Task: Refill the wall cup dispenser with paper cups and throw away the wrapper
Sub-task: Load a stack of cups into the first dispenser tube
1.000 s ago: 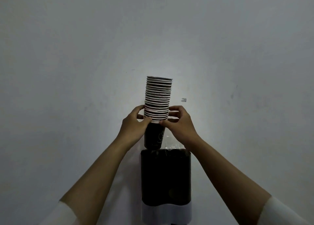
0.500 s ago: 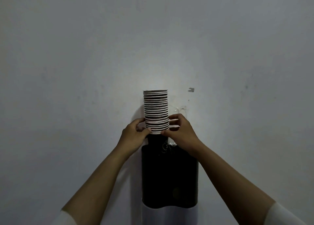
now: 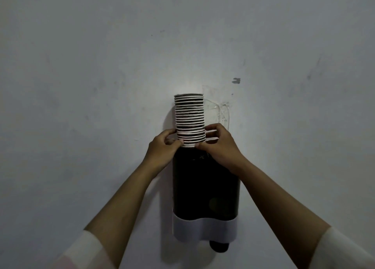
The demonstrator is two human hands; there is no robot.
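The nested stack of paper cups with white rolled rims (image 3: 189,120) now sits lower than a second ago: back then the dark body of the bottom cup hung clear above the dispenser mouth, half a second ago only a sliver of it showed, and now none shows, the lowest visible rim sitting right at the top edge of the dark tinted plastic wall dispenser with a white band at its base (image 3: 205,189). So the stack is going down into the left side of the dispenser, rims up, upright or close to it. Left hand (image 3: 164,149) pinches the lowest rims from the left, thumb in front, fingers curled behind; right hand (image 3: 220,145) does the same from the right, thumb tip on the bottom rim, fingers wrapped round the back. Neither hand is spread. Clear lid, or possibly the plastic wrapper (image 3: 218,112), stands up behind and to the right of the stack against the grey wall (image 3: 81,86); cannot tell which. A dark cup bottom (image 3: 219,247) pokes out under the white band on the right side. Judgement: insertion well under way, about twenty rims not yet inside, so the hands must regrip higher or release and press from the top; wrapper disposal not yet done.
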